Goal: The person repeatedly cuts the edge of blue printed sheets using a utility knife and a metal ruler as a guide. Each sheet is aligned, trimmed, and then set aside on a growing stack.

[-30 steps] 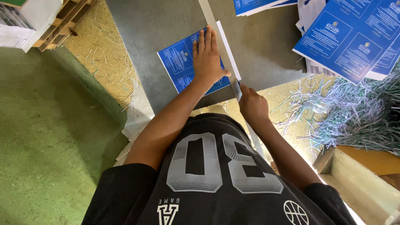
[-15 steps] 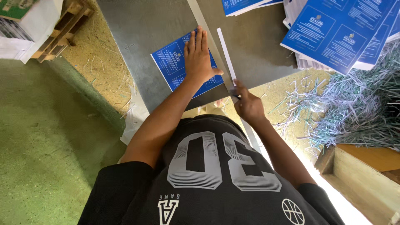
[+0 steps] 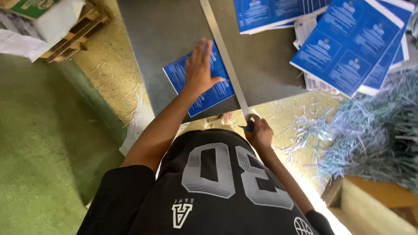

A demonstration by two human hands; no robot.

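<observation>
My left hand (image 3: 198, 69) lies blurred over a small stack of blue printed sheets (image 3: 211, 93) on a grey cutting board (image 3: 165, 30), fingers apart and thumb pointing right. A long metal ruler (image 3: 220, 41) runs along the right edge of that stack. My right hand (image 3: 260, 132) is closed around a small blue cutter (image 3: 247, 127), just past the board's near edge at the ruler's near end.
Larger stacks of blue printed sheets (image 3: 348, 43) lie at the back right of the board, with another stack of blue sheets (image 3: 265, 13) at the top. Paper shreds (image 3: 370, 130) pile up at right. A wooden pallet (image 3: 74, 32), a cardboard box (image 3: 30, 17) and a wooden crate (image 3: 379, 204) surround me.
My right hand has drawn the cutter toward my body, off the board's near edge. The thin white strip beside the ruler is gone from view. My left hand has moved slightly and is blurred.
</observation>
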